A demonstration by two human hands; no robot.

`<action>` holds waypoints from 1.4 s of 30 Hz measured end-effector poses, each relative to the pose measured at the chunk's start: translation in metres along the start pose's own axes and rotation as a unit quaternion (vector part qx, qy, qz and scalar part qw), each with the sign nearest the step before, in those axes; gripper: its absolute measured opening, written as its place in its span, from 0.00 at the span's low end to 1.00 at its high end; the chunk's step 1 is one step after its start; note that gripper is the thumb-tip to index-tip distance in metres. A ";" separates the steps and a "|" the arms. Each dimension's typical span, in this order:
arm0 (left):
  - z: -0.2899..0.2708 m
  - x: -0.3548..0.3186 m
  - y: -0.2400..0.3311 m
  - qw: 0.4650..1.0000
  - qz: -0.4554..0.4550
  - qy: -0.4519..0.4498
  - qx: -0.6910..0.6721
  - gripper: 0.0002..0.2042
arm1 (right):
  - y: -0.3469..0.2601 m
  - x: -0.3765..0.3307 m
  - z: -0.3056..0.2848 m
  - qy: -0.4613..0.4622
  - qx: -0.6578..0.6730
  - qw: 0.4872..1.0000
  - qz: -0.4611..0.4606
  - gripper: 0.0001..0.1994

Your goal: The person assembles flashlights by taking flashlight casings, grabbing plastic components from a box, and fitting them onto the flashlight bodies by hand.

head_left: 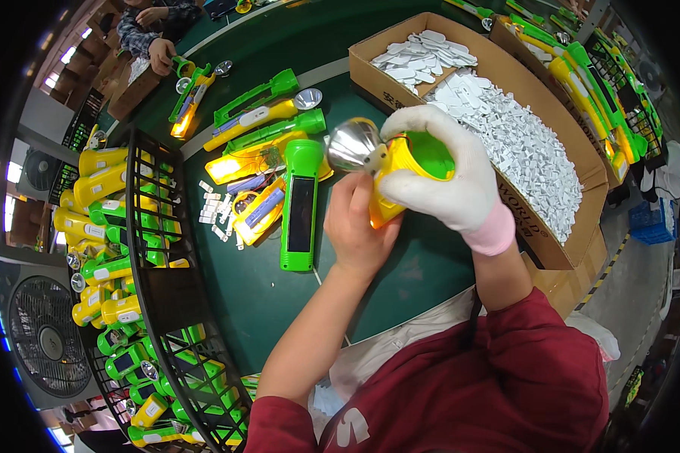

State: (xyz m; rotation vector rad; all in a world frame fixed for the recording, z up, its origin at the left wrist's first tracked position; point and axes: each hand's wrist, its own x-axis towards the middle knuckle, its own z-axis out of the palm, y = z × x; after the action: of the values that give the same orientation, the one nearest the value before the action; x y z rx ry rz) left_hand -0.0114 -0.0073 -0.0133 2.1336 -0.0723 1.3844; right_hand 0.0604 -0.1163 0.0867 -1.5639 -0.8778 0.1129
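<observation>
My bare left hand (360,230) is closed around the lower part of a yellow and green flashlight (403,160). In a white glove with a pink cuff, my right hand (468,177) grips its wide head, thumb and fingers on either side of the rim. A silver reflector (353,143) sits outside the head, on its left, above my left fingers. Much of the flashlight's body is hidden by my hands. Left of them, a green flashlight half with a dark panel (301,215) lies on the green table, beside yellow halves with blue cylinders (261,211).
A cardboard box (533,234) of small white plastic parts stands on the right. Black crates (174,302) full of flashlights line the left. Small white pieces (213,208) lie scattered on the table. Across it, another person's hand (161,57) is near a flashlight.
</observation>
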 end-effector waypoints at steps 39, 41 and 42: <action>-0.010 0.011 0.001 0.666 -0.463 -0.324 -0.487 0.11 | 0.037 0.007 0.020 -0.014 0.302 0.924 0.232 0.22; -0.009 0.011 0.001 0.669 -0.457 -0.326 -0.486 0.10 | 0.038 0.007 0.020 -0.016 0.300 0.927 0.222 0.22; -0.008 0.009 0.000 0.667 -0.465 -0.322 -0.485 0.10 | 0.038 0.007 0.020 -0.018 0.299 0.930 0.212 0.22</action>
State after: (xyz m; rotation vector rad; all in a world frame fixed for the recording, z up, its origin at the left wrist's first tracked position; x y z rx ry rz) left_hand -0.0141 -0.0008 -0.0029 1.2194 0.0174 -0.1301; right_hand 0.0720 -0.0936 0.0515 -1.1454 -0.4511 0.6625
